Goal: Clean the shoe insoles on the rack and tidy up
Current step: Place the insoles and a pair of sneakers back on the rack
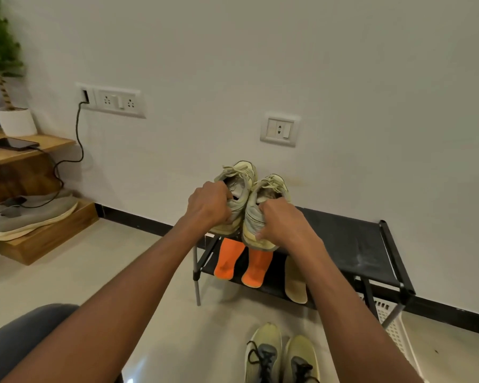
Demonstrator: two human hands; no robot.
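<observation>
Head view looks down at two orange insoles [228,262] lying side by side on the lower shelf of a black rack [371,250] against the wall, toes toward the room. A tan insole [295,283] lies just to their right on the same shelf, partly behind the right forearm.

Above them, at the left end of the rack's top shelf, the person holds a pair of worn pale yellow-grey shoes, heels toward the camera. The left hand [209,205] grips the heel of the left shoe [239,189], fingers curled round its collar. The right hand [282,222] grips the heel of the right shoe [266,200], thumb low on the sole edge. The two shoes touch along their inner sides. I cannot tell whether they rest on the shelf or are lifted just off it.

On the floor nearer the person stands a pair of yellow-green sneakers [282,355] with dark laces. A white perforated basket [393,324] sits under the rack's right end. A wall socket [280,129] is above the shoes. To the far left, grey shoes [31,214] lie on a wooden step, a phone [21,143] on a wooden shelf is cabled to a switch panel [111,99], and a potted plant [9,78] stands behind it.
</observation>
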